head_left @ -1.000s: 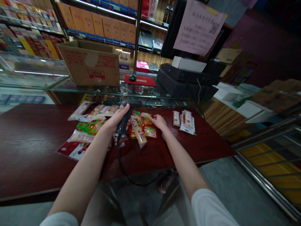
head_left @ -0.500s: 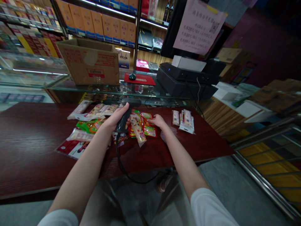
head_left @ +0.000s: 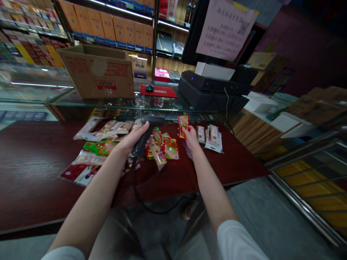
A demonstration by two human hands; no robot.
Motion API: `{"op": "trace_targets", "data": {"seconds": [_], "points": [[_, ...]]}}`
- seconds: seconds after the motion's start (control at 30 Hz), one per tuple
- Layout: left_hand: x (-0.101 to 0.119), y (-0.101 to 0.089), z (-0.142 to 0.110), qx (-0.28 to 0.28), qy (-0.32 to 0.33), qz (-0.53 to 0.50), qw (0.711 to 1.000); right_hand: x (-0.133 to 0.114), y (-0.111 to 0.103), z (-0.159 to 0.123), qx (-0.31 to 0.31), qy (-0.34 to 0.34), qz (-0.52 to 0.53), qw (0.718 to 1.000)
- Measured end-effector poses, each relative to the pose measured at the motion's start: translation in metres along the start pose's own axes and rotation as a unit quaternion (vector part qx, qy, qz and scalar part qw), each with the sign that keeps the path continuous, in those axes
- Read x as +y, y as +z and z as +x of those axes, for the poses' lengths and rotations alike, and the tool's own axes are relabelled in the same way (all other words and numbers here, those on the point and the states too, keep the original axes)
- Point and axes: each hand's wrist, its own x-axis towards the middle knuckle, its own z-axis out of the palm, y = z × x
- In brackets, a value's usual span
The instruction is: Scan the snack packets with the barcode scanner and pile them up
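My left hand [head_left: 132, 139] is wrapped round the grip of a black barcode scanner [head_left: 146, 133], whose cable loops down past the table edge. In my right hand [head_left: 192, 138] a small red-and-yellow snack packet [head_left: 183, 124] is pinched upright, raised above the table. Between my hands several similar red-edged packets [head_left: 171, 148] lie on the wood. A clear-wrapped snack bar [head_left: 158, 153] rests partly over them, close to my left fingers. To the left lies a pile of wrapped bars [head_left: 107, 128] and green-orange packets [head_left: 99, 146], partly hidden by my left forearm.
More wrapped bars [head_left: 213, 137] lie to the right on the dark red table [head_left: 32, 173]. Behind it, a glass counter holds an open cardboard box [head_left: 100, 74], a computer mouse [head_left: 149, 87] on a red sheet, and a black machine [head_left: 211, 92]. A metal rail [head_left: 300, 209] stands at right.
My right hand has lifted a red-edged packet off the group and moved it up and to the right. My left hand still holds the scanner in nearly the same place.
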Motion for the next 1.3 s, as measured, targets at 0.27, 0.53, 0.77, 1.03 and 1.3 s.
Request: {"op": "trace_targets", "data": {"seconds": [0.27, 0.53, 0.77, 1.03, 1.3], "points": [[-0.002, 0.013, -0.005, -0.061, -0.007, 0.041, 0.997, -0.022, 0.009, -0.012, -0.013, -0.013, 0.066, 0.998], [-0.004, 0.022, -0.007, -0.067, -0.024, 0.060, 0.996, -0.026, 0.022, -0.020, 0.049, -0.082, -0.094, 0.991], [-0.004, 0.029, -0.009, -0.050, -0.014, 0.077, 0.996, -0.030, 0.033, -0.024, 0.067, -0.125, -0.135, 0.981], [-0.004, 0.031, -0.009, -0.048, -0.012, 0.079, 0.996, -0.028, 0.039, -0.026, 0.074, -0.117, -0.130, 0.982], [-0.003, 0.025, -0.009, -0.034, -0.031, 0.054, 0.997, -0.040, 0.012, -0.022, 0.152, -0.147, -0.240, 0.947]]}}
